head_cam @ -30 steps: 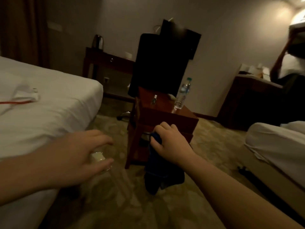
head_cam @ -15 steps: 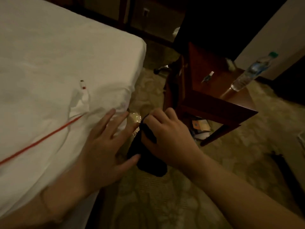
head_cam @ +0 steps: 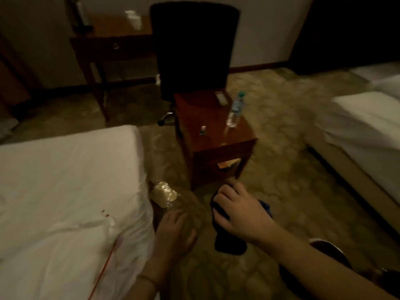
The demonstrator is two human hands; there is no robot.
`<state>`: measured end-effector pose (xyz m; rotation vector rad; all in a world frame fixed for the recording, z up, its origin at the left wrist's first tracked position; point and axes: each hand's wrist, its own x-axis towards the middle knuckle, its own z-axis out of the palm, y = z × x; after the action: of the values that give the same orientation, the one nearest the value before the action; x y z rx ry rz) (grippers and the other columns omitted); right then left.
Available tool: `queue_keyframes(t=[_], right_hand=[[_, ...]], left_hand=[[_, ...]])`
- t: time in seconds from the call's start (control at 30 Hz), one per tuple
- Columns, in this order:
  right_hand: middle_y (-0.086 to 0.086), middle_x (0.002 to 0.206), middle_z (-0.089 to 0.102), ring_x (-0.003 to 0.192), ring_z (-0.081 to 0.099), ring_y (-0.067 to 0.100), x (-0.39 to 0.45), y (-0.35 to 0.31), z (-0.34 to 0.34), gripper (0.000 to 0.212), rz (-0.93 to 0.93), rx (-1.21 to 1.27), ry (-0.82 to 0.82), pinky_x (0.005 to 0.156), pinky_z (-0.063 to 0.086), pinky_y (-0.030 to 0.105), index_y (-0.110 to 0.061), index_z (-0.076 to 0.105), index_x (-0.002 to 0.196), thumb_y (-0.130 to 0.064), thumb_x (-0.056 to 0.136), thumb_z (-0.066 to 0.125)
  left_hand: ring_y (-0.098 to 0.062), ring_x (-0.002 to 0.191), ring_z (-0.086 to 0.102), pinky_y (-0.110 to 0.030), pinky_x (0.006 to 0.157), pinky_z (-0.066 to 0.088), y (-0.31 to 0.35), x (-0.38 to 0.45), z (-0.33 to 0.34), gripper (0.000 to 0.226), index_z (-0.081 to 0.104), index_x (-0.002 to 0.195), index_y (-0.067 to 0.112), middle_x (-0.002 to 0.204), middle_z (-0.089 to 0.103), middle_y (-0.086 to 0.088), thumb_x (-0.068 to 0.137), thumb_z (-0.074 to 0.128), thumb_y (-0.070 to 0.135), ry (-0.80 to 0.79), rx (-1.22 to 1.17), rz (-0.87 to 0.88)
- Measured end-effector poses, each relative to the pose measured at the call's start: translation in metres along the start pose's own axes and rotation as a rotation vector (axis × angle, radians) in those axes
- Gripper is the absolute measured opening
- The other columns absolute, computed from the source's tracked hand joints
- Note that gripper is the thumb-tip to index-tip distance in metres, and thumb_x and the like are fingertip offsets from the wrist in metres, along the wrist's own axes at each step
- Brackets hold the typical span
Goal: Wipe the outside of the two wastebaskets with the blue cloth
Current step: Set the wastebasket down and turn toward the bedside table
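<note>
Cloth (head_cam: pixel 229 241) hangs from the right hand (head_cam: pixel 240 213), whose fingers grasp it; the left hand (head_cam: pixel 173 232), fingers released, reaches low beside the bed (head_cam: pixel 65 191).

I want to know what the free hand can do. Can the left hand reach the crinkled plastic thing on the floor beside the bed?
Probably yes. The left hand hangs open, holding nothing, just short of the crinkled plastic thing by the bed. Only bare carpet shows between them, and the right hand, gripping the blue cloth, is off to the side.
</note>
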<state>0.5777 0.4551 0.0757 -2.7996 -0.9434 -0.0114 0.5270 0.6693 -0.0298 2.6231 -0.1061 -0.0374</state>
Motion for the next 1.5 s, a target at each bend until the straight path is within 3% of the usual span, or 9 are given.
queue_keyframes(t=[0.1, 0.23, 0.4, 0.57, 0.73, 0.87, 1.03, 1.37, 1.5], right_hand=[[-0.004, 0.119, 0.048, 0.108, 0.044, 0.027, -0.049, 0.014, -0.060, 0.052, 0.235, 0.052, -0.043, 0.088, 0.048, 0.042, -0.022, 0.053, 0.114, -0.054, 0.091, 0.019], [-0.002, 0.116, 0.052, 0.106, 0.046, 0.027, -0.176, 0.028, -0.130, 0.045, 0.518, 0.071, 0.058, 0.082, 0.049, 0.041, -0.021, 0.055, 0.109, -0.052, 0.094, 0.026], [0.000, 0.116, 0.050, 0.103, 0.045, 0.029, -0.364, 0.009, -0.177, 0.039, 0.955, 0.080, 0.188, 0.082, 0.048, 0.044, -0.020, 0.054, 0.113, -0.049, 0.096, 0.035], [-0.002, 0.114, 0.051, 0.104, 0.045, 0.025, -0.539, -0.031, -0.200, 0.035, 1.393, 0.021, 0.368, 0.088, 0.046, 0.040, -0.022, 0.054, 0.113, -0.046, 0.095, 0.037], [0.000, 0.108, 0.056, 0.097, 0.051, 0.027, -0.688, -0.089, -0.194, 0.030, 1.685, -0.097, 0.491, 0.082, 0.048, 0.040, -0.020, 0.058, 0.106, -0.043, 0.093, 0.044], [0.001, 0.109, 0.054, 0.095, 0.049, 0.026, -0.786, -0.134, -0.166, 0.029, 1.961, -0.101, 0.566, 0.083, 0.046, 0.039, -0.019, 0.058, 0.106, -0.042, 0.094, 0.044], [0.003, 0.114, 0.054, 0.096, 0.046, 0.028, -0.860, -0.170, -0.102, 0.033, 2.209, 0.029, 0.633, 0.079, 0.044, 0.039, -0.018, 0.059, 0.111, -0.041, 0.093, 0.044], [0.000, 0.112, 0.055, 0.083, 0.052, 0.027, -0.932, -0.176, 0.063, 0.026, 2.072, 0.046, 0.439, 0.065, 0.050, 0.039, -0.022, 0.055, 0.109, -0.039, 0.095, 0.042], [0.007, 0.111, 0.059, 0.082, 0.054, 0.032, -0.943, -0.165, 0.125, 0.020, 2.129, 0.133, 0.353, 0.064, 0.050, 0.045, -0.017, 0.059, 0.106, -0.031, 0.091, 0.061]], left_hand=[[-0.023, 0.092, 0.061, -0.035, 0.074, 0.054, 0.093, 0.022, -0.052, 0.050, 0.066, 0.106, 0.016, 0.104, 0.065, -0.003, 0.076, 0.051, 0.052, -0.091, 0.091, 0.190], [-0.024, 0.095, 0.059, -0.036, 0.076, 0.053, 0.225, 0.003, -0.071, 0.062, 0.063, 0.109, 0.015, 0.104, 0.062, -0.002, 0.076, 0.033, 0.059, -0.304, 0.162, 0.432], [-0.014, 0.100, 0.057, -0.028, 0.078, 0.049, 0.383, -0.082, -0.022, 0.032, 0.060, 0.110, 0.026, 0.106, 0.058, 0.009, 0.086, 0.050, 0.046, -0.532, 0.079, 0.688], [-0.013, 0.112, 0.053, -0.029, 0.091, 0.047, 0.541, -0.192, 0.036, 0.039, 0.055, 0.126, 0.027, 0.120, 0.055, 0.011, 0.088, 0.054, 0.038, -0.677, 0.044, 1.071], [-0.015, 0.110, 0.054, -0.031, 0.091, 0.048, 0.642, -0.317, 0.074, 0.039, 0.058, 0.122, 0.025, 0.118, 0.058, 0.008, 0.087, 0.050, 0.041, -0.760, 0.061, 1.368], [-0.017, 0.105, 0.057, -0.032, 0.087, 0.049, 0.683, -0.415, 0.107, 0.046, 0.060, 0.116, 0.025, 0.111, 0.061, 0.006, 0.080, 0.042, 0.048, -0.847, 0.137, 1.530], [-0.020, 0.098, 0.059, -0.036, 0.081, 0.052, 0.694, -0.491, 0.154, 0.036, 0.061, 0.104, 0.025, 0.102, 0.062, 0.004, 0.081, 0.045, 0.047, -0.910, 0.228, 1.602], [-0.021, 0.104, 0.055, -0.035, 0.088, 0.047, 0.640, -0.528, 0.270, 0.037, 0.058, 0.111, 0.023, 0.109, 0.058, 0.001, 0.085, 0.045, 0.046, -0.971, 0.385, 1.569], [-0.021, 0.102, 0.056, -0.034, 0.085, 0.049, 0.602, -0.534, 0.313, 0.038, 0.060, 0.111, 0.021, 0.107, 0.060, 0.000, 0.085, 0.046, 0.045, -0.997, 0.397, 1.567]])
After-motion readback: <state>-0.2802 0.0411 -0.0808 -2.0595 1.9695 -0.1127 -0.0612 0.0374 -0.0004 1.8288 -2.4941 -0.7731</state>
